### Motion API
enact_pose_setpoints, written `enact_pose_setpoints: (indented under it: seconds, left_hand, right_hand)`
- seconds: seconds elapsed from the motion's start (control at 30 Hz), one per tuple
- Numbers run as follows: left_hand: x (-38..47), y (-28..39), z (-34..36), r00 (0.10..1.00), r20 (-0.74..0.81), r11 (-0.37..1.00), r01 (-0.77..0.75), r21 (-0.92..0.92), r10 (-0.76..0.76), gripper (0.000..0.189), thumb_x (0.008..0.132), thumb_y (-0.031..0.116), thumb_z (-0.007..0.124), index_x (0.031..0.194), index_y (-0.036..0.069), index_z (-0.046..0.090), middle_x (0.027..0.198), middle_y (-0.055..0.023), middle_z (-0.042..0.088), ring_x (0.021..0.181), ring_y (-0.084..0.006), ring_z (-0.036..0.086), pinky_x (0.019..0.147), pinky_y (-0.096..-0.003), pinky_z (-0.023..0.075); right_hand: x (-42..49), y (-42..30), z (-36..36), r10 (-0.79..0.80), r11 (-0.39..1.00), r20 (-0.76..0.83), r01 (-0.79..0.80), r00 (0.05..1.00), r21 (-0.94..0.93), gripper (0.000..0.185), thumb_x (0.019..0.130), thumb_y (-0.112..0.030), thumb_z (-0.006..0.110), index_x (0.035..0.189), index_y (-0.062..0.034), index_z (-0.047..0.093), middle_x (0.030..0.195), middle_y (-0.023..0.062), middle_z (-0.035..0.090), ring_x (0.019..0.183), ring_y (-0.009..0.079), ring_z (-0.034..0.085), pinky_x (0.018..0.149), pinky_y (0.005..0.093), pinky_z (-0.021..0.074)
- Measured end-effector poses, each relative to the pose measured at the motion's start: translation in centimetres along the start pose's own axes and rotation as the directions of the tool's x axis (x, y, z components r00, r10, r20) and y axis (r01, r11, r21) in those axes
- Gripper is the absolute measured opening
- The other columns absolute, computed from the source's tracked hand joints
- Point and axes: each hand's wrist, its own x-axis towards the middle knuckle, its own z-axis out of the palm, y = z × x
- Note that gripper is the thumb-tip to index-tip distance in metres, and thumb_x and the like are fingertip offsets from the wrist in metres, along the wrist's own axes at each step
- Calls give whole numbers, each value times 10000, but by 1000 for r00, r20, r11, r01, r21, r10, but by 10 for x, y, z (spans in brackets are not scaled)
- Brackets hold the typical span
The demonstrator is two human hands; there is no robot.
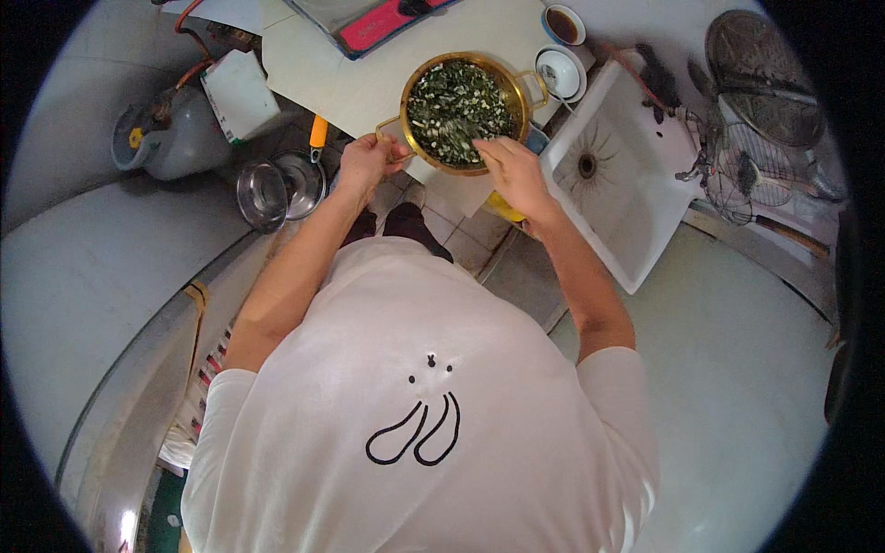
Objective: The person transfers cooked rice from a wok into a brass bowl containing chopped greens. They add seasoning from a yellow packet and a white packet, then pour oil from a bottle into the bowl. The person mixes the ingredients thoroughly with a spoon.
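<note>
A gold-coloured two-handled metal pot (522, 110) stands near the counter's front edge. Inside it is a mix of chopped dark leafy greens (460, 104) with small pale pieces. My left hand (370, 162) grips the pot's left loop handle. Over the near right part of the rim, my right hand (515, 173) has its fingers bent down towards the greens. The mix looks blurred just ahead of those fingertips. Whether they hold a thin utensil or a bit of food, I cannot tell. Below the right wrist, a yellow object (505, 207) is partly hidden.
The pot rests on a pale countertop (311, 62). To its right are a bowl of dark liquid (561, 26), white bowls (560, 72) and a white sink (622, 228). Metal pans (280, 193), a white box (238, 97) and a gas cylinder (180, 138) are at the left.
</note>
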Motion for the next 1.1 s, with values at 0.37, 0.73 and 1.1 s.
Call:
enact_pose_setpoints:
  seconds: [0.37, 0.73, 1.1]
  left_hand:
    - [-2, 0, 1, 1000, -13, 1000, -1, -20, 1, 224, 985, 154, 505, 1093, -27, 581, 882, -81, 669, 782, -139, 646, 678, -241, 560]
    - [1, -2, -2, 1000, 8, 1000, 4, -15, -4, 235, 991, 189, 502, 1051, -22, 588, 876, -74, 671, 761, -123, 643, 685, -240, 559]
    - [1, -2, -2, 1000, 26, 1000, 3, 8, -3, 231, 995, 210, 502, 1010, 2, 601, 887, -49, 653, 794, -113, 628, 719, -248, 553]
  right_hand:
    - [54, 18, 37, 645, 682, -200, -437, 738, 586, 231, 946, -141, 532, 1120, -72, 668, 889, 116, 659, 791, 232, 669, 709, 320, 529]
    - [-14, 2, 10, 345, 937, -370, -337, 862, 89, 219, 940, -121, 534, 1110, -53, 654, 876, 123, 638, 746, 253, 629, 680, 349, 509]
    - [8, -23, 23, 757, 524, -163, -439, 632, 730, 254, 985, -159, 494, 1098, 18, 637, 789, 43, 628, 616, 103, 568, 565, 251, 499]
